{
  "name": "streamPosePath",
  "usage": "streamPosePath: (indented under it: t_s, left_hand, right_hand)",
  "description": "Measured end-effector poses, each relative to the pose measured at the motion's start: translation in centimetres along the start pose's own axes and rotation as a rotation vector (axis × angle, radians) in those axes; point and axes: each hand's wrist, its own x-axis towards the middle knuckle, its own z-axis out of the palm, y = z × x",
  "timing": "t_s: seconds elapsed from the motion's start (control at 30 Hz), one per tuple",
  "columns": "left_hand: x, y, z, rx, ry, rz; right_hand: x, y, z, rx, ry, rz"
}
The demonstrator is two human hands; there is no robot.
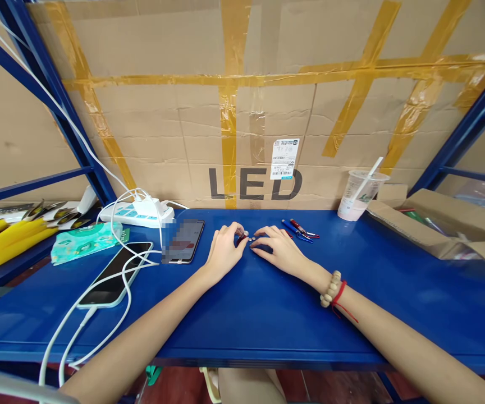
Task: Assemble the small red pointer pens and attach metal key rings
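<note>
My left hand [225, 249] is closed in a pinch above the blue tabletop [242, 314]. Between its fingertips sits a small dark red piece [241, 240], too small to make out fully, with a pale round bit [246, 233] at its tip. My right hand [282, 247] rests just to the right, thumb and fingers curved but apart. Another tiny pale bit [251, 239] lies between the two hands, close to the right fingertips. Behind the right hand lie a blue pen [300, 231] and red pen-like pieces [303, 227].
A phone [190, 241] lies left of my hands, and a second, cabled phone [118, 275] is farther left. Behind them are a power strip [116, 214] and a tissue pack [85, 242]. A plastic cup with straw [358, 196] and an open carton [419, 224] stand right.
</note>
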Motion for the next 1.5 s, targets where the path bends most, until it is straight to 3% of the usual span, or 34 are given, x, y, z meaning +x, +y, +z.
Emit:
streamPosePath:
  t_s: [0.53,0.77,0.93,1.1,1.5]
  left_hand:
    - [0.0,0.0,-0.1,-0.049,-0.026,0.009]
    - [0.0,-0.1,0.1,-0.102,-0.055,0.039]
    - [-0.2,0.5,0.2,-0.146,-0.047,0.077]
    - [-0.6,1.0,0.4,-0.173,-0.062,0.046]
    - [-1.3,2.0,0.3,-0.201,-0.084,-0.046]
  right_hand:
    - [0.1,0.4,-0.3,0.182,0.108,0.117]
    - [0.2,-0.7,-2.0,0.301,0.419,0.154]
    - [-0.1,-1.2,-1.9,0.355,0.378,0.070]
    - [-0.3,-1.0,-1.5,0.361,0.336,0.096]
    - [-0.5,-1.6,-1.9,0.306,0.368,0.074]
